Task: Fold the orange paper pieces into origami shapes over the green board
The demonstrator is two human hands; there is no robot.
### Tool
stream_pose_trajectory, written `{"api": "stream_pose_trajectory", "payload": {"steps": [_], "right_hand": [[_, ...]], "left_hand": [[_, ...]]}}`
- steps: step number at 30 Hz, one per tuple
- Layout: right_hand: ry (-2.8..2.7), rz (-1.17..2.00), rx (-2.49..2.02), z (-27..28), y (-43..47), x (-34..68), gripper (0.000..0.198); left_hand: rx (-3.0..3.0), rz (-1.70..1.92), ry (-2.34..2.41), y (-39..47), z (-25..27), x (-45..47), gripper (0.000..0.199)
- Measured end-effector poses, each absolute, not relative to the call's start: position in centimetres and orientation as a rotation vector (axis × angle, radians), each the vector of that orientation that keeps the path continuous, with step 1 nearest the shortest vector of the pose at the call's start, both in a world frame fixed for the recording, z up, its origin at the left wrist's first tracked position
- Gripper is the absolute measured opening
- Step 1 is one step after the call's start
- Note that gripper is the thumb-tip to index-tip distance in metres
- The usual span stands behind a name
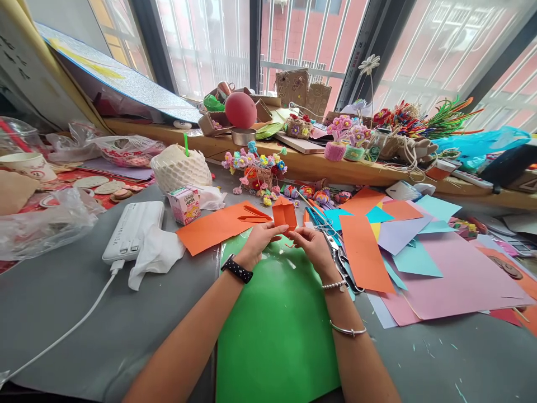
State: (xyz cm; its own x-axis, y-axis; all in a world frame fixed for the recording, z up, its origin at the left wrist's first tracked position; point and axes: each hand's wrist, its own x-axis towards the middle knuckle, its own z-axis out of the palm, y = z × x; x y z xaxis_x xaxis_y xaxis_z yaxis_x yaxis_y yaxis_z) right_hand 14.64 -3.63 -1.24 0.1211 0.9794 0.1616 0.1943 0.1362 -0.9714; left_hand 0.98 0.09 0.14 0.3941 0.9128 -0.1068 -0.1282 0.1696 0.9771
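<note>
Between my two hands, above the far part of a green board [277, 324], is a small folded piece of orange paper [285, 214]. My left hand [260, 242] pinches its lower left edge between thumb and fingers. At its lower right corner, my right hand [312, 246] grips it with closed fingertips. Crease lines show on the paper's face. Just left of it lies a larger orange sheet [213, 226] with narrow folded orange strips [255, 214] on top. Scissors [346, 263] rest beside my right wrist, partly hidden by the hand and paper.
Coloured paper sheets [457, 274] spread over the right side. To the left are a white power bank [133, 230] with a cable, a crumpled tissue [155, 252], a small drink carton [184, 205] and a net-wrapped coconut [181, 169]. Crafted flowers [255, 168] stand behind.
</note>
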Motion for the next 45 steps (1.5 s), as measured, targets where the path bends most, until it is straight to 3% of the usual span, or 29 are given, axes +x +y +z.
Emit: {"api": "stream_pose_trajectory", "payload": {"steps": [16,25,37,45], "right_hand": [[-1.338,0.999,-1.292,-1.56,-3.52,14.13,0.03],[-1.403,0.895,-1.315,-1.87,-3.25,14.38,0.033],[-1.287,0.694,-1.304,-1.46,-3.58,14.55,0.021],[-1.266,0.687,-1.312,-1.66,-3.34,14.63,0.03]], "left_hand": [[1.195,0.91,0.915,0.04,0.12,1.29,0.03],[1.173,0.97,0.939,0.33,-0.26,1.23,0.03],[1.25,0.89,0.869,-0.3,0.35,1.3,0.026],[1.228,0.888,0.878,-0.14,0.07,1.48,0.031]]}}
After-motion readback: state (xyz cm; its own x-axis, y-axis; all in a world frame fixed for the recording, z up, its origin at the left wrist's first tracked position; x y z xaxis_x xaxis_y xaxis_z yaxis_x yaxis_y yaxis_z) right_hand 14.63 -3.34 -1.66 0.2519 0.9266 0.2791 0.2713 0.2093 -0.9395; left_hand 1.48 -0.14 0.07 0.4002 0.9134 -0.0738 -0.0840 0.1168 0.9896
